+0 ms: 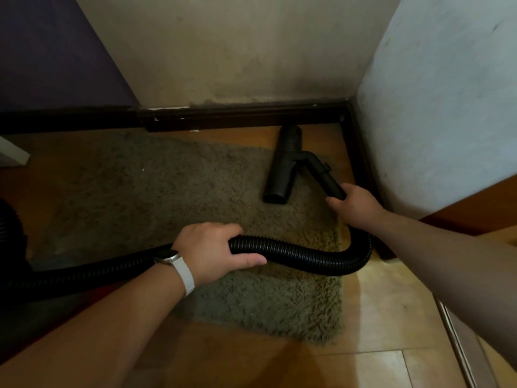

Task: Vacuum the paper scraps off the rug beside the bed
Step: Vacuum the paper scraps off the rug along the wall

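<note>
A wooden floor (391, 317) is covered in the middle by a shaggy grey-brown rug (167, 191), laid close to a dark skirting board (237, 116). A black corrugated vacuum hose (302, 254) is looped across the rug's near half. A black floor nozzle (282, 166) is rested on the rug's far right corner, joined to a rigid tube (327, 177). The hose is gripped by the left hand (212, 250), fingers curled round it; the tube is clasped by the right hand (356, 205). A white-strapped watch (170, 257) is worn on the left wrist. One tiny pale speck (143, 169), possibly a paper scrap, is seen on the rug's far part.
</note>
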Demonstrator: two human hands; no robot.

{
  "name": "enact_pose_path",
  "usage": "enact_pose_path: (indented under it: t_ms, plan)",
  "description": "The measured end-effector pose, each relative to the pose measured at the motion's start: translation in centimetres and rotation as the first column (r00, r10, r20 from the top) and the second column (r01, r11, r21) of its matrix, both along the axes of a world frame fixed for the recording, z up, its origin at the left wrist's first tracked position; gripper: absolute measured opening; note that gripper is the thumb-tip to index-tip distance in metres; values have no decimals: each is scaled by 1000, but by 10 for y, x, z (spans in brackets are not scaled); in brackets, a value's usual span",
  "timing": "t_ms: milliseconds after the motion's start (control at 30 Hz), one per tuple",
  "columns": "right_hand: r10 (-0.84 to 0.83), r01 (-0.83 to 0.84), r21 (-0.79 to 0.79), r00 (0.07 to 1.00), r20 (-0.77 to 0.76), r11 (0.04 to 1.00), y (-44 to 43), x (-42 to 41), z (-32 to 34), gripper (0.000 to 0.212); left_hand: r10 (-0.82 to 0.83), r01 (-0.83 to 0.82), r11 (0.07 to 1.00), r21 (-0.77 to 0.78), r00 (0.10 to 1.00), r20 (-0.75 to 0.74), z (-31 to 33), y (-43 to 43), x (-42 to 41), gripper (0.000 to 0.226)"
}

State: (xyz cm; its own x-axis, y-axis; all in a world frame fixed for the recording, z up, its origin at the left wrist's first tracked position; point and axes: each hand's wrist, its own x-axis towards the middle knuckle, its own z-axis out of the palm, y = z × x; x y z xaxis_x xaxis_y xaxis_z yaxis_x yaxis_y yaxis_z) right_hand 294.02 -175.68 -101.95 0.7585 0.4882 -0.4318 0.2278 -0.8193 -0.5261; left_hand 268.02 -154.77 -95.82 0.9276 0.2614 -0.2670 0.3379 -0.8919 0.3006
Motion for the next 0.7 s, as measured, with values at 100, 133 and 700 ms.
enact_pose_path:
  t_ms: [100, 133, 700]
  plan:
    - [-33, 33, 7, 999, 35, 999, -15, -3, 1, 23, -24, 24, 1000, 5, 999, 34, 0, -1, 1, 84]
    - [-32, 32, 12, 999, 39, 999, -19, -4, 2, 22, -30, 30, 1000, 2, 999, 39, 0, -1, 0, 83]
    - [549, -549, -42, 836, -13, 835, 106, -99, 27, 20, -68, 72, 997, 18, 988, -142, 19, 22, -92, 71]
